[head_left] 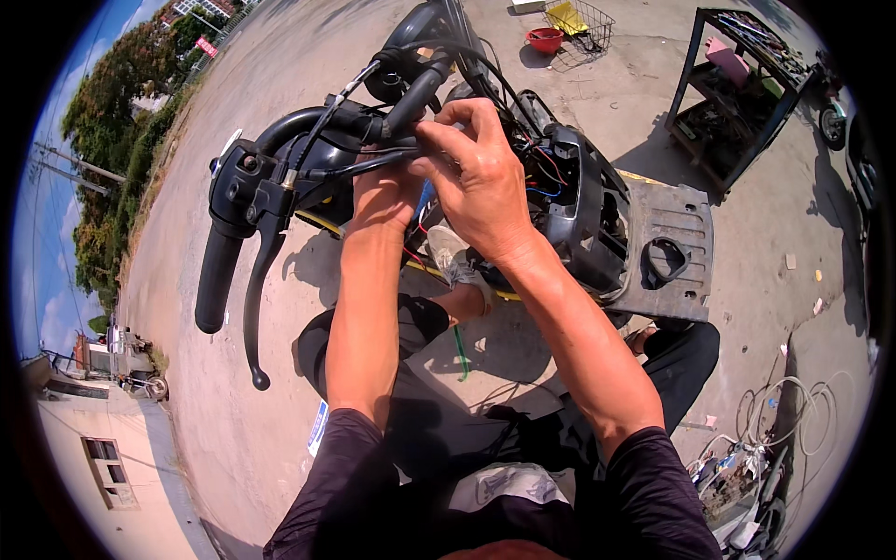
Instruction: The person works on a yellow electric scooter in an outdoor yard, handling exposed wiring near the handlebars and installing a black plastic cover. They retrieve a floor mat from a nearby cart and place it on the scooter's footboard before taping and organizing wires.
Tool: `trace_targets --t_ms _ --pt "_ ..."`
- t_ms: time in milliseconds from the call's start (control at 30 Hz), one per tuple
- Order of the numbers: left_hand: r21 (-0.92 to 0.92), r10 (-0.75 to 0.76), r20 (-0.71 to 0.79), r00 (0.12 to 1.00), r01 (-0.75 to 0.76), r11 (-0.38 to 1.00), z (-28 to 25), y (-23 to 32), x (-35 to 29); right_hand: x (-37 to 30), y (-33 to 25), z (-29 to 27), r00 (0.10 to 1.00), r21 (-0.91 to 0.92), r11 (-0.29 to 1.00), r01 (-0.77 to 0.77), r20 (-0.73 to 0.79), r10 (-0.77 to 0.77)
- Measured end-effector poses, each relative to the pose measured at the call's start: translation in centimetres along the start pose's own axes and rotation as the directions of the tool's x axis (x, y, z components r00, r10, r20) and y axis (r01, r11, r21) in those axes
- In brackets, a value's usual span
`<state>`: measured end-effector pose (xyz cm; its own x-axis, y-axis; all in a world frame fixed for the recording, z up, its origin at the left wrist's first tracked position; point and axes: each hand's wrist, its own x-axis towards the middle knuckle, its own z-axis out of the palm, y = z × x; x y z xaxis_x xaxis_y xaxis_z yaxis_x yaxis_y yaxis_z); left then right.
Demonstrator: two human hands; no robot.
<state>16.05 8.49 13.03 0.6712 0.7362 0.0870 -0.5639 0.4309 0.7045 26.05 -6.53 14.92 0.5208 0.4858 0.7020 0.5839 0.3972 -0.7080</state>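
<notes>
A black scooter handlebar point(420, 96) runs across the upper middle, its rubber grip point(213, 280) and brake lever point(260, 289) at the left. Below the bar, black cables point(359, 166) lead to my right hand point(481, 177), whose thumb and forefinger are pinched on a cable at their tips. My left hand point(385, 194) is raised beside it, under the cables; its fingers are mostly hidden behind them. To the right of my hands is the scooter's opened black body point(579, 215), with loose red and blue wires showing inside.
A ribbed grey footboard panel point(686, 238) extends to the right of the body. Farther off stand a black tool rack point(695, 84), a red bowl point(544, 40) and a wire basket point(597, 28). A coiled pale hose point(803, 411) lies at the lower right. My shoe point(453, 254) is beneath the handlebar.
</notes>
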Motion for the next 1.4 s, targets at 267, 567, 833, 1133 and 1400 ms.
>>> trace_targets --t_ms 267,567,833,1133,1400 --pt "0.322 -0.017 0.112 0.994 -0.020 0.947 -0.9 1.3 0.5 -0.1 -0.2 0.1 1.000 -0.007 1.000 -0.024 -0.009 0.024" --pt "0.198 -0.042 0.151 0.988 0.011 0.980 -2.2 2.2 1.0 0.1 0.1 -0.3 0.997 0.050 0.997 -0.058 0.055 0.055" --pt "0.354 0.070 0.216 0.974 -0.145 0.924 -1.2 2.5 0.3 1.1 -0.1 -1.3 0.981 0.014 0.994 -0.104 0.164 0.101" --pt "0.188 0.059 0.073 0.996 -0.072 0.980 0.5 1.3 -0.7 1.2 -0.7 -2.2 0.975 -0.017 0.994 -0.109 0.194 0.110" --pt "0.234 0.088 0.041 0.995 -0.095 0.968 0.6 1.3 -0.7 2.9 0.8 -3.4 0.986 0.056 0.998 -0.038 0.163 0.029"
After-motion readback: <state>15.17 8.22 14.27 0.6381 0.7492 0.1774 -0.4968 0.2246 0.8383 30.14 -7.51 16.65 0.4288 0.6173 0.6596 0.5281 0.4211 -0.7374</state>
